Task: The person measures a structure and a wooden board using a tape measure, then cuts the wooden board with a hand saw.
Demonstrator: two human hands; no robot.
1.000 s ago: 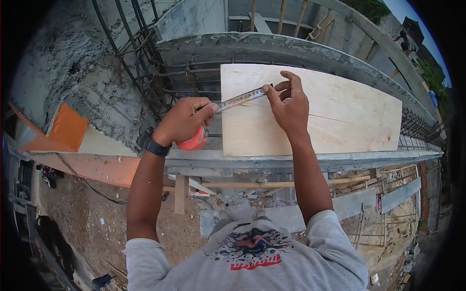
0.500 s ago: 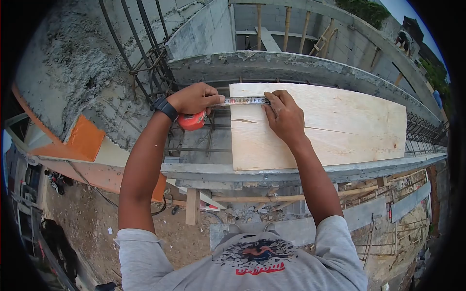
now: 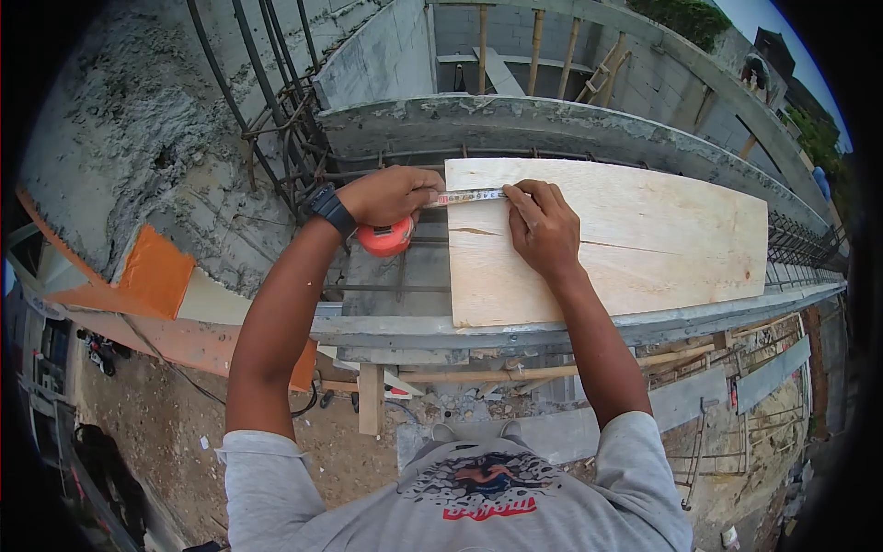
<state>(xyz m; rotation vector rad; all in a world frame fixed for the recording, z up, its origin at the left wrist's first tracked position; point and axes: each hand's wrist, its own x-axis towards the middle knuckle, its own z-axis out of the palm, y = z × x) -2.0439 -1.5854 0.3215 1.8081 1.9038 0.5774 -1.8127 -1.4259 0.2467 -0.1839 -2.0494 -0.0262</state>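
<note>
Tape measure [image 3: 384, 239] extended, partly over board [image 3: 662, 221]

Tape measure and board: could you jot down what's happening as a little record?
Plywood board: pale, cracked, near edge along the grey rail
Left hand: by the board's left end, holding the red tape measure
Right hand: pinching the blade near its free end
Blade: stretched between hands, partly over the board
Left wrist: black watch

One head-worn view, facing forward and steeply down, wide and round-edged; shirt [image 3: 460, 469] nearest, at bottom, board [image 3: 635, 225] beyond, ground [image 3: 147, 414] below
</note>
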